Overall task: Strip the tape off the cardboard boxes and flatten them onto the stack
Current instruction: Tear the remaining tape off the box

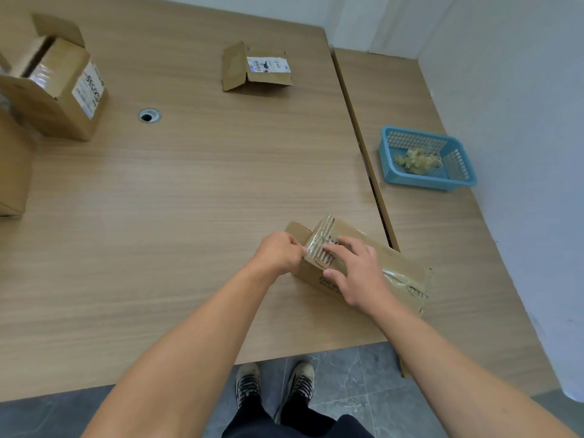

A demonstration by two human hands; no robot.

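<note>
Two hands on taped box (363,263) (left hand (278,252) pinching tape (319,245)).

I see a big wooden table (164,191) with a round hole (149,115) in it. A second table (420,235) sits beside it, by a white wall (512,90). The floor (347,377) is grey tile.

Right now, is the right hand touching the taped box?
Touching. The head view shows the right hand lying on top of the taped box, fingers spread over the tape, thumb against its printed side, while the left hand pinches the tape's edge.
</note>
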